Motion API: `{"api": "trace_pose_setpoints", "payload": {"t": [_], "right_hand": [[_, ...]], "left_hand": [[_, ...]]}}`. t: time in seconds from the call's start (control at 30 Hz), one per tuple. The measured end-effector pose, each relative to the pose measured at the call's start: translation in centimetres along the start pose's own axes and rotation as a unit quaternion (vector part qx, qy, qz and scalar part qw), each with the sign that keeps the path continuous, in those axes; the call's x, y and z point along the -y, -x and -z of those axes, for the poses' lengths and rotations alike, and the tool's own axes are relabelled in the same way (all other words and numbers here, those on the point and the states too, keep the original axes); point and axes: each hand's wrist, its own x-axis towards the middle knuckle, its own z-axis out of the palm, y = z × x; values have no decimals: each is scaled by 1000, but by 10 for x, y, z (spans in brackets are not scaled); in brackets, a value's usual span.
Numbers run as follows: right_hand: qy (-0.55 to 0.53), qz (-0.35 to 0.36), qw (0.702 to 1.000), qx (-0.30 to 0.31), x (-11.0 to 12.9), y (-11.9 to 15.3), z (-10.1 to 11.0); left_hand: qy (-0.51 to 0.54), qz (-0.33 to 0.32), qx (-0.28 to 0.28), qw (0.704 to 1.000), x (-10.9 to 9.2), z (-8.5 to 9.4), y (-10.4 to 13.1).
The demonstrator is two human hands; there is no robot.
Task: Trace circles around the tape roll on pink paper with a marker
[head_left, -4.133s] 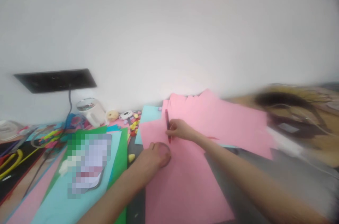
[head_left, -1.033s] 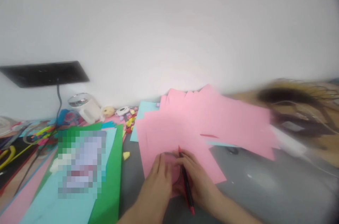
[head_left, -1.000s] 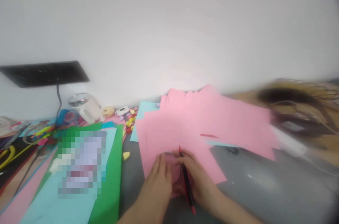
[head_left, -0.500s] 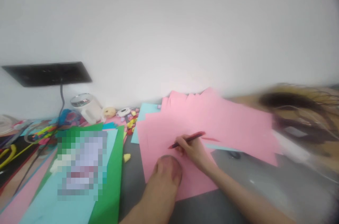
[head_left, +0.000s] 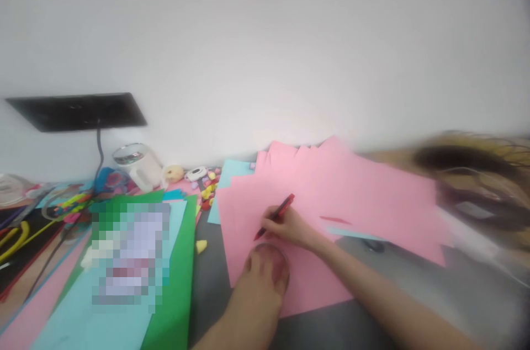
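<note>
A sheet of pink paper (head_left: 314, 289) lies in front of me on the grey table. My left hand (head_left: 260, 278) presses down on a round, see-through disc-like object (head_left: 275, 256) resting on that sheet, with the fingers curled over it. What kind of object it is, I cannot tell. Just above it, my right hand (head_left: 284, 226) grips a red and black pen (head_left: 281, 211), whose tip points down at the paper near the disc's upper left rim. A short red strip (head_left: 335, 220) lies on the pink paper to the right.
More pink sheets (head_left: 385, 195) fan out at the back right. On the left are green paper (head_left: 178, 295), light blue paper (head_left: 103, 322) and a blurred-out item. A white mug (head_left: 141, 168) and small colourful pieces (head_left: 209, 190) stand near the wall. A cable (head_left: 99, 151) hangs from a black wall panel (head_left: 78, 110).
My right hand has moved left with the pen, and the pen now stands steeper, its tip nearer the disc's upper left. My left hand stays on the disc. The view has shifted slightly.
</note>
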Motion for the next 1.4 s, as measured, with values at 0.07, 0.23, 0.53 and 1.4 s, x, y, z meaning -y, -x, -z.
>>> {"api": "trace_pose_setpoints", "payload": {"t": [0.07,0.23,0.53,1.4], "right_hand": [[27,11,1000,5,3,-1,2],[60,28,998,21,4,-5,1],[91,7,994,61,6,-11,0],[66,-24,994,-85,-11,87,30]], "left_hand": [[-7,-2,1,1000,0,-3,0],[-70,-12,-28,997,2,4,0],[-54,-11,-27,998,5,17,0],[96,38,290,951,22,80,-36]]}}
